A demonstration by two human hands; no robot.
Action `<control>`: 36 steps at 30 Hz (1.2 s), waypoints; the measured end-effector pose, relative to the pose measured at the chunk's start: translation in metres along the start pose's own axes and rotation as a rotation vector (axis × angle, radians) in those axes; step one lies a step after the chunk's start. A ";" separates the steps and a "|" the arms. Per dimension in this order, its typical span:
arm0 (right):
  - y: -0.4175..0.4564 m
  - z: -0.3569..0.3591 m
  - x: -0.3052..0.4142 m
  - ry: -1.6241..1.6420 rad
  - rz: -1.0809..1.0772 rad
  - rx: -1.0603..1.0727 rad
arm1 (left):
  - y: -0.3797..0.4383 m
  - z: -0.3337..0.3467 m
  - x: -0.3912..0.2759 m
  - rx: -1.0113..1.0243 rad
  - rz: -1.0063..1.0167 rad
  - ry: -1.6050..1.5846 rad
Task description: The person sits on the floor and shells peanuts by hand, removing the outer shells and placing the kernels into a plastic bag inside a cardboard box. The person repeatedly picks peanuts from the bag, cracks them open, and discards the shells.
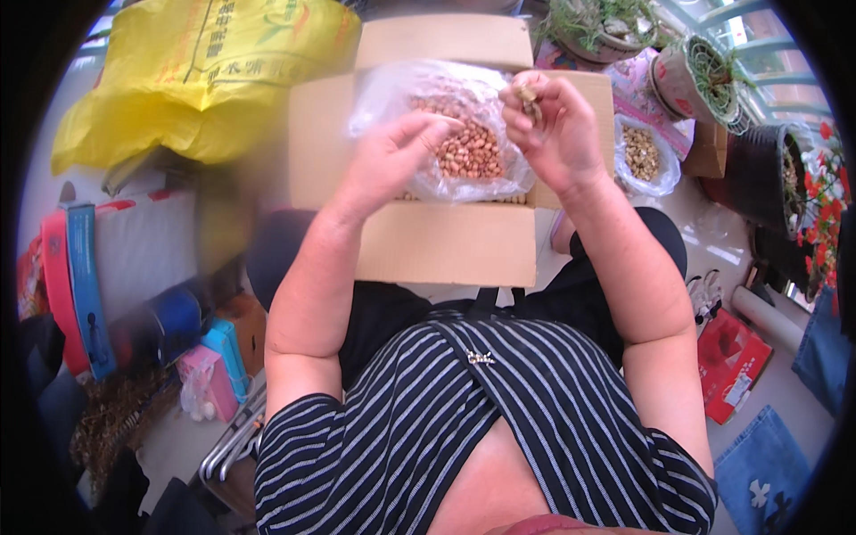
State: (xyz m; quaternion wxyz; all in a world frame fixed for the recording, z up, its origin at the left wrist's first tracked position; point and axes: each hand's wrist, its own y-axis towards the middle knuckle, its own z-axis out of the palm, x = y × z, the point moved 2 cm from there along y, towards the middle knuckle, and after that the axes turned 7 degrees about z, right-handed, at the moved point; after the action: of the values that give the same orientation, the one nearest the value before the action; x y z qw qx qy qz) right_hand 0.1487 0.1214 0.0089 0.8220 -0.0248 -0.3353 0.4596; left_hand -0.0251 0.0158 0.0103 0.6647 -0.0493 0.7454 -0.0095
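My right hand (558, 134) is raised over the right edge of the plastic bag, its fingers curled around peanut shells (528, 100). My left hand (401, 150) hovers above the left side of the bag with thumb and forefinger brought together. Whether anything small sits between those fingertips cannot be made out. Below both hands, shelled reddish peanut kernels (471, 150) fill a clear plastic bag (461, 190). That bag rests in an open cardboard box (445, 244), whose flaps are folded outward. A few unshelled peanuts (511, 198) show under the bag's near edge.
Right of the box, another plastic bag (659, 180) holds peanut shells (640, 154). Potted plants (695, 80) and a black pot (742, 174) stand beyond it. A yellow woven sack (200, 87) lies at far left. Lower left are a pink box (210, 381) and metal tubing (231, 438).
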 end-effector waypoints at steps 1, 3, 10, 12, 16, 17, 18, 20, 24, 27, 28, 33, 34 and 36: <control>0.001 0.003 0.002 0.062 0.020 -0.029 | -0.004 -0.008 -0.002 -0.009 -0.032 0.046; 0.000 0.004 0.002 0.098 0.035 0.049 | -0.022 -0.024 -0.005 -0.062 -0.056 0.126; 0.000 0.005 -0.004 0.038 0.123 0.041 | -0.053 -0.039 0.030 0.140 -0.115 0.871; 0.003 0.006 -0.008 0.052 0.158 0.051 | -0.046 -0.030 0.040 0.233 -0.152 0.990; 0.005 0.006 -0.008 0.015 0.142 0.018 | -0.036 -0.025 0.056 0.190 -0.016 1.210; 0.004 0.004 -0.007 0.000 0.135 0.014 | -0.033 -0.025 0.061 0.235 -0.104 1.226; 0.003 0.003 -0.007 0.006 0.136 0.016 | -0.030 -0.024 0.062 0.277 -0.192 1.241; 0.001 0.001 -0.008 -0.006 0.133 -0.007 | -0.023 -0.020 0.063 0.332 -0.287 1.236; -0.005 0.002 -0.010 0.002 0.139 -0.046 | -0.016 -0.015 0.068 0.371 -0.311 1.217; -0.008 0.002 -0.010 -0.004 0.131 -0.053 | -0.013 -0.016 0.075 0.370 -0.320 1.231; -0.009 0.001 -0.010 -0.007 0.130 -0.054 | -0.013 -0.018 0.077 0.368 -0.324 1.234; -0.016 0.000 -0.009 -0.029 0.119 -0.065 | -0.016 -0.015 0.081 0.260 -0.241 1.138; -0.016 0.001 -0.009 -0.031 0.121 -0.073 | -0.016 -0.016 0.083 0.237 -0.252 1.131; -0.016 -0.002 -0.011 -0.026 0.123 -0.072 | -0.017 -0.019 0.088 0.253 -0.232 1.130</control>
State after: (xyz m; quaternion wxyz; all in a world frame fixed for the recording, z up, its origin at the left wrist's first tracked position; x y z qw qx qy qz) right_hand 0.1581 0.1044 0.0075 0.7863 -0.0689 -0.3602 0.4973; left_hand -0.0524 -0.0092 -0.0733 0.1598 -0.0381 0.9668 -0.1957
